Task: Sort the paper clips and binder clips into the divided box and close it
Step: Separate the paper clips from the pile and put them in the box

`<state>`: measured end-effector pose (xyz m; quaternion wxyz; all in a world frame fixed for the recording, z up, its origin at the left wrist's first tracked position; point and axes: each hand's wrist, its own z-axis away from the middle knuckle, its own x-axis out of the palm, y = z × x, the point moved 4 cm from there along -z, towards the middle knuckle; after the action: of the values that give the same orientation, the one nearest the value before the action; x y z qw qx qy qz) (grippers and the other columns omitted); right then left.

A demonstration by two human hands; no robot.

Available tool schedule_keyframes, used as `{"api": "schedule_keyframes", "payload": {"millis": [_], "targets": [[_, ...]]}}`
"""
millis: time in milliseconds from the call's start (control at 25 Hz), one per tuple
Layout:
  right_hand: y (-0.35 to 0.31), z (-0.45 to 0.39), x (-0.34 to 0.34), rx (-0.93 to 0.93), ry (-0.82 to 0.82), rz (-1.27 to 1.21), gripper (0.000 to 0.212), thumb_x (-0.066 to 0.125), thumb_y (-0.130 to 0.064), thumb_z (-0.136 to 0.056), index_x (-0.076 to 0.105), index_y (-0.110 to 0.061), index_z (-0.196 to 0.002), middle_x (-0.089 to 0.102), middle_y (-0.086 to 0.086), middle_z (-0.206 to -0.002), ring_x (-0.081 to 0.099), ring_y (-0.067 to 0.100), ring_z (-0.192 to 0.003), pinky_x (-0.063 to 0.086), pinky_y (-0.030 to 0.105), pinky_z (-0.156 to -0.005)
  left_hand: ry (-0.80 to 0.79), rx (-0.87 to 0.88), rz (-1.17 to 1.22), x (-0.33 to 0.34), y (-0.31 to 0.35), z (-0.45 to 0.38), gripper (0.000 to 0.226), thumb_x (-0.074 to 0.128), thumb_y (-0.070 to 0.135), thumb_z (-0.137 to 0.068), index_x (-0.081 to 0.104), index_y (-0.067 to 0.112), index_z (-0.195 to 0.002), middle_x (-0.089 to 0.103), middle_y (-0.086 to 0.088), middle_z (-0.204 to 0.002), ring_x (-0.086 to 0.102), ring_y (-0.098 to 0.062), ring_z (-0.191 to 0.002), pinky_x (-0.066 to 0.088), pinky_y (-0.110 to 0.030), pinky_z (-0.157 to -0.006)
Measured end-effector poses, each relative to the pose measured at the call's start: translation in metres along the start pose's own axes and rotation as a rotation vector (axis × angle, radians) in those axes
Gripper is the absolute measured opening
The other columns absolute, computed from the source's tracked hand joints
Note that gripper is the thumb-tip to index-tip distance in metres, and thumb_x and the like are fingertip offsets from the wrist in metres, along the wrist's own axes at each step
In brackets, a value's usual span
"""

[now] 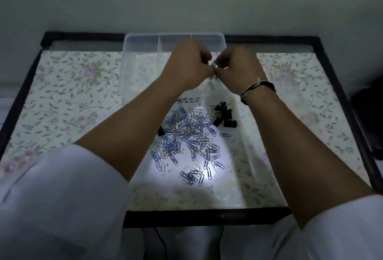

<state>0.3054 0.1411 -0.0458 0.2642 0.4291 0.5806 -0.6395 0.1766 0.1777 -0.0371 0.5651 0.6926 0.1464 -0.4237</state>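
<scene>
A clear divided plastic box (143,48) stands open at the far middle of the table. In front of it, its clear lid (246,156) lies flat with a heap of blue and silver paper clips (186,139) on it. Several black binder clips (224,114) sit at the heap's far right, and one more black binder clip (160,131) lies at its left. My left hand (187,66) and my right hand (238,68) meet above the box's near edge. Their fingertips pinch a small tangle of paper clips (214,68) between them.
The table has a floral cover (68,93) under glass and a dark frame (203,217). A grey wall rises right behind the box. A dark object (371,114) sits beyond the table's right edge. My right wrist wears dark bracelets (257,90).
</scene>
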Motion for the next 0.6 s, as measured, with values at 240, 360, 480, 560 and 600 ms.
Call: {"api": "schedule_keyframes", "payload": {"millis": [240,360,480,560,600], "targets": [[-0.002,0.063,-0.026,0.150,-0.099,-0.056,0.019,0.067,-0.003,-0.084,0.076,-0.010,-0.099,0.075,0.007,-0.103,0.068,0.019,-0.091,0.044,0.017,-0.079,-0.001,-0.014,-0.183,-0.018,-0.003,0.076,0.046,0.072,0.018,-0.084,0.060,0.013,-0.128,0.066,-0.008,-0.121,0.065,-0.023,-0.104,0.051,-0.031,-0.090],[0.009,0.125,0.012,0.308,-0.490,0.091,0.042,0.072,-0.024,-0.085,0.058,-0.002,-0.118,0.070,0.013,-0.107,0.062,0.019,-0.076,0.044,0.019,-0.060,-0.263,-0.234,-0.387,-0.004,-0.031,0.140,0.050,0.072,0.027,-0.085,0.049,0.008,-0.125,0.060,-0.010,-0.101,0.062,-0.028,-0.096,0.046,-0.033,-0.073],[0.020,0.155,0.061,0.390,-0.744,0.154,0.114,0.081,-0.050,-0.071,0.015,0.007,-0.145,0.059,0.016,-0.118,0.063,0.027,-0.096,0.049,0.030,-0.064,-0.457,-0.323,-0.438,0.019,-0.056,0.170,0.056,0.072,0.028,-0.084,0.041,0.004,-0.124,0.054,-0.007,-0.089,0.054,-0.025,-0.084,0.040,-0.032,-0.069],[0.016,0.143,0.082,0.285,-0.673,0.091,0.103,0.084,-0.047,-0.070,0.026,0.003,-0.140,0.057,0.016,-0.118,0.060,0.030,-0.105,0.045,0.027,-0.063,-0.435,-0.266,-0.411,0.031,-0.062,0.162,0.053,0.073,0.018,-0.083,0.042,0.003,-0.123,0.059,-0.012,-0.096,0.057,-0.028,-0.087,0.038,-0.032,-0.068],[0.009,0.134,0.087,0.207,-0.620,0.068,0.084,0.084,-0.043,-0.071,0.039,0.000,-0.129,0.058,0.014,-0.114,0.060,0.030,-0.104,0.041,0.025,-0.060,-0.399,-0.224,-0.388,0.036,-0.064,0.154,0.050,0.073,0.011,-0.082,0.042,0.003,-0.120,0.061,-0.014,-0.098,0.058,-0.029,-0.087,0.037,-0.032,-0.066]]}}
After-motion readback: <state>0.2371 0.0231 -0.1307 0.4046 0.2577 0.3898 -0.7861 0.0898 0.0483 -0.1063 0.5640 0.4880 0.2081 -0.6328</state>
